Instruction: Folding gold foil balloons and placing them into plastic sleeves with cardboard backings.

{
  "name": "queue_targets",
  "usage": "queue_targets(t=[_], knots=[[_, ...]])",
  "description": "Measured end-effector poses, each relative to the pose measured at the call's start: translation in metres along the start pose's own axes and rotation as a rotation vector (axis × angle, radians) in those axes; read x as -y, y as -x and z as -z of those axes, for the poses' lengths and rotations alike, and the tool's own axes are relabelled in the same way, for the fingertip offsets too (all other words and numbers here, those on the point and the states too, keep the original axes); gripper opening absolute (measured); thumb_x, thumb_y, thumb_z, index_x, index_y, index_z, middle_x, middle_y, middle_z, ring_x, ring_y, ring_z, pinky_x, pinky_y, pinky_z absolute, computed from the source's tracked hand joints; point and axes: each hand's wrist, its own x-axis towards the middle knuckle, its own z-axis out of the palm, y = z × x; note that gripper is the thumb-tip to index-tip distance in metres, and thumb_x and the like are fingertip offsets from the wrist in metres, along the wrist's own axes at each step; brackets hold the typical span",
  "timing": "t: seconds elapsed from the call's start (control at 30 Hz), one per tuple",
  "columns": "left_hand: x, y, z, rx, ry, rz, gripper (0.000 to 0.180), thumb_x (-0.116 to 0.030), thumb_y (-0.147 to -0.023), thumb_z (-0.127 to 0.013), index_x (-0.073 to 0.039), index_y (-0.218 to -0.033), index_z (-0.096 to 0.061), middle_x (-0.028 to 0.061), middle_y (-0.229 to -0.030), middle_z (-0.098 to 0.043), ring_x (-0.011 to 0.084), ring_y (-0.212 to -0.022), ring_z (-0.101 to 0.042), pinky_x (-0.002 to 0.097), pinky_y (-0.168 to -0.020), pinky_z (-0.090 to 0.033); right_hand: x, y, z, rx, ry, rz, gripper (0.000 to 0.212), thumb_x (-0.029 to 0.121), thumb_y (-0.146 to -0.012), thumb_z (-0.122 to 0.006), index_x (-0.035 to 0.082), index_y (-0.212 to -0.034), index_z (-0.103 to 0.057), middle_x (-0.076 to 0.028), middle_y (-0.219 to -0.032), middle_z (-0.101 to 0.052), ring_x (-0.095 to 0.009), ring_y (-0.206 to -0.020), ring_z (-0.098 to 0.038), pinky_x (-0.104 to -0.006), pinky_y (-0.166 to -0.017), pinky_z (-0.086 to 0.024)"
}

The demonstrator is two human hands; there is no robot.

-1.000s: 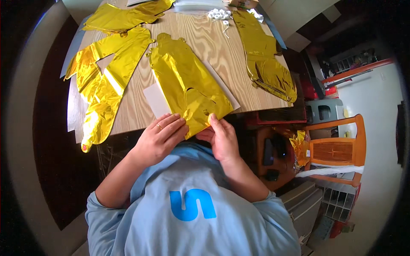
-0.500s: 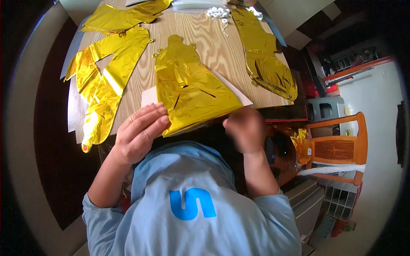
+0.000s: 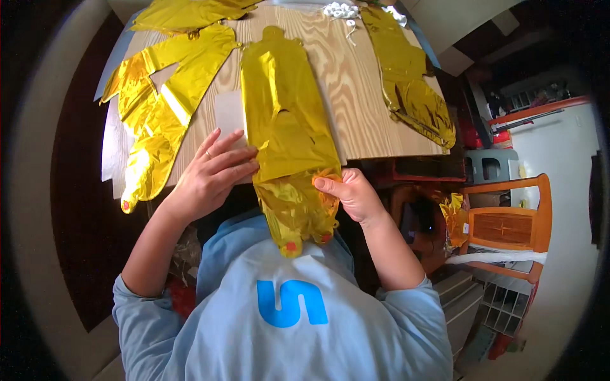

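Note:
A flat gold foil balloon (image 3: 286, 127) lies lengthwise before me. Its far part rests on the wooden table, while its near end hangs over the front edge toward my shirt and shows red spots at the tip. At the balloon's left edge, my left hand (image 3: 210, 178) touches the foil with its fingers apart. My right hand (image 3: 359, 197) pinches the right edge, thumb on top; the fingers underneath are hidden. A pale card (image 3: 229, 109) sticks out from under the balloon on its left side.
Another gold foil balloon (image 3: 162, 108) lies on the left of the wooden table (image 3: 333, 89), its end over the edge. More gold foil (image 3: 190, 14) is behind it, and a further piece (image 3: 410, 82) lies right. Small white rolls (image 3: 341, 10) sit far back. A wooden chair (image 3: 505, 222) stands at right.
The balloon's near part has unfolded toward me and now hangs below the table edge. My right hand has moved slightly left with its edge; my left fingers have spread apart.

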Motion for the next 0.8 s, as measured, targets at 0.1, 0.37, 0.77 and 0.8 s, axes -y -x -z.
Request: queue_targets(t=[0.1, 0.37, 0.77, 0.8], knots=[[-0.010, 0.000, 0.011, 0.046, -0.039, 0.026, 0.053, 0.000, -0.076, -0.063, -0.010, -0.128, -0.065, 0.0139, -0.141, -0.059, 0.0420, -0.146, -0.039, 0.0591, -0.121, -0.026, -0.026, -0.005, 0.008, -0.019, 0.064, 0.025, 0.029, 0.015, -0.094, -0.074, -0.001, -0.119, -0.071, -0.004, -0.113, -0.074, -0.010, -0.099, -0.066, -0.0283, -0.090, -0.052], [-0.016, -0.003, -0.022, -0.148, -0.072, -0.012, 0.037, -0.017, -0.085, -0.077, -0.005, -0.119, -0.069, 0.0154, -0.135, -0.062, 0.0343, -0.131, -0.057, 0.0517, -0.113, -0.042, -0.026, -0.017, 0.017, 0.013, 0.150, 0.058, 0.025, 0.011, -0.093, -0.075, -0.001, -0.116, -0.073, -0.001, -0.110, -0.074, -0.010, -0.096, -0.066, -0.0283, -0.087, -0.053], [-0.012, -0.002, -0.036, -0.305, -0.139, -0.086, 0.035, -0.019, -0.080, -0.081, -0.006, -0.111, -0.072, 0.0111, -0.120, -0.068, 0.0291, -0.117, -0.065, 0.0456, -0.102, -0.052, 0.035, 0.024, -0.017, -0.513, 1.439, 0.657, 0.027, 0.026, -0.082, -0.083, 0.004, -0.094, -0.072, -0.014, -0.090, -0.072, -0.034, -0.082, -0.069, -0.0426, -0.075, -0.055], [-0.013, -0.003, -0.036, -0.310, -0.126, -0.087, 0.035, -0.019, -0.080, -0.082, -0.006, -0.111, -0.072, 0.0111, -0.120, -0.068, 0.0291, -0.117, -0.066, 0.0453, -0.102, -0.052, 0.034, 0.018, -0.020, -0.457, 1.480, 0.808, 0.029, 0.025, -0.083, -0.082, 0.006, -0.102, -0.072, -0.013, -0.102, -0.071, -0.033, -0.092, -0.068, -0.0423, -0.082, -0.053]])
